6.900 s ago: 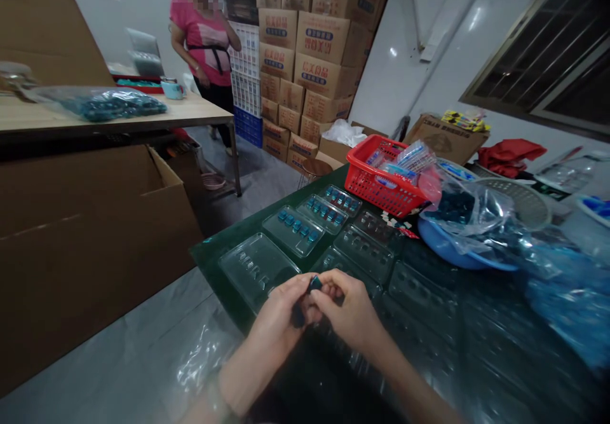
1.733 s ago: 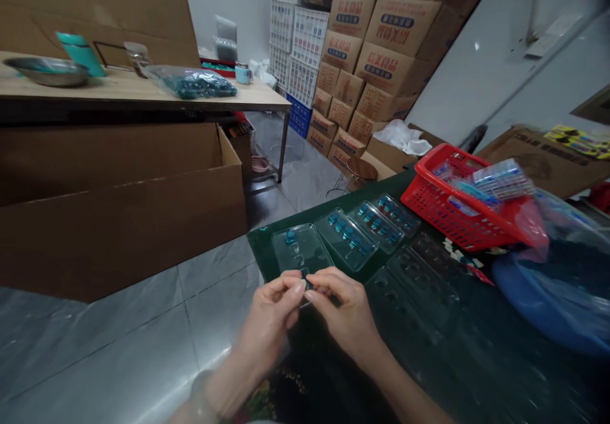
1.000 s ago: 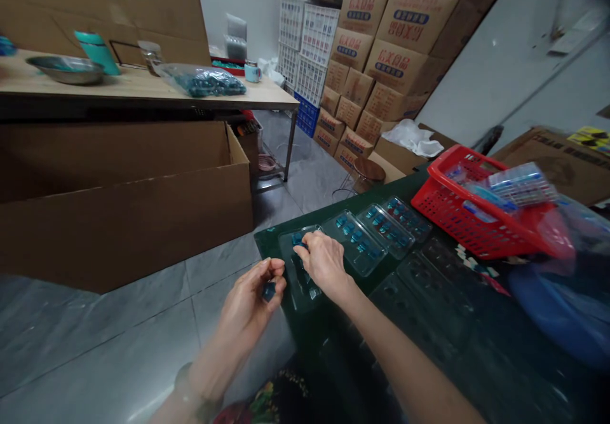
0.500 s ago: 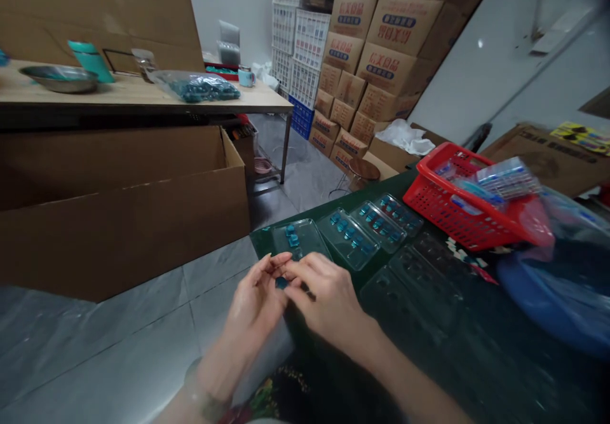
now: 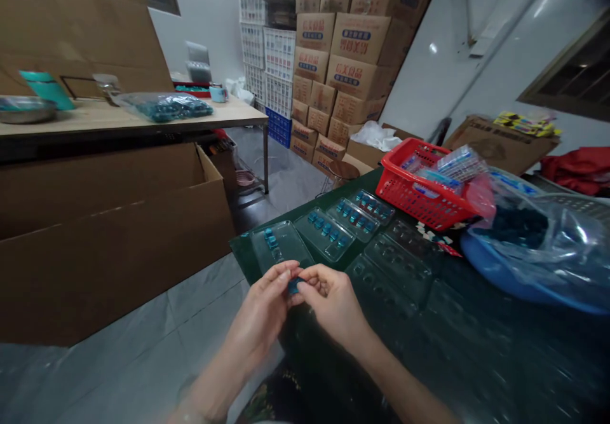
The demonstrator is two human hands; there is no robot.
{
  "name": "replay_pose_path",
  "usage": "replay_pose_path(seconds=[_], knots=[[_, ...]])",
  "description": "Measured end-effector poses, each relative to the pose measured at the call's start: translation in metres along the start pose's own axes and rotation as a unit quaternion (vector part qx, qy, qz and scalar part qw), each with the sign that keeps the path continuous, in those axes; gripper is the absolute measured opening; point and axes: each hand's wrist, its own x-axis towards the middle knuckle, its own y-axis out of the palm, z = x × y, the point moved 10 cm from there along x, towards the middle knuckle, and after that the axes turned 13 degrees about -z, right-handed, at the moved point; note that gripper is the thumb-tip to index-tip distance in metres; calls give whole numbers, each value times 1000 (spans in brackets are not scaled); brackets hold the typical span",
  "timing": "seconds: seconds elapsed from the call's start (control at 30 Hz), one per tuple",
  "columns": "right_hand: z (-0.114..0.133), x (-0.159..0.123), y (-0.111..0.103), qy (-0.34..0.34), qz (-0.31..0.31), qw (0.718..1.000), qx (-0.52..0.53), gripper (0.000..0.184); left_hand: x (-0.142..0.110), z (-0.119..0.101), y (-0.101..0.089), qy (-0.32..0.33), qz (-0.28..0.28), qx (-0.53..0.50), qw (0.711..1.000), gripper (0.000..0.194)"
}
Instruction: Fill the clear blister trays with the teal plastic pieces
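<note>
The left grip and the right grip were bare human hands with slender fingers, and the forearms were bare too as far as they showed. Around the left wrist went a greyish-green band, too blurred for its material to be made out. Low on the body was dark, nearly black clothing, patterned with small pale yellowish specks and blurry patches of green, its cut hidden by the bottom edge of the view
</note>
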Motion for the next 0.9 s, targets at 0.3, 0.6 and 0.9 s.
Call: replay_pose_path(seconds=[0.3,0.6,0.9], knots=[[-4,-19,-30,74,-47,992,92,12,-12,5,6,104,-1,197,975,17],[13,-44,-48,-16,-42,996,-81,9,-22,13,19,160,27,331,930,21],[26,-62,-57,-73,-64,975,-199,23,-32,20,28,168,32,347,922,21]])
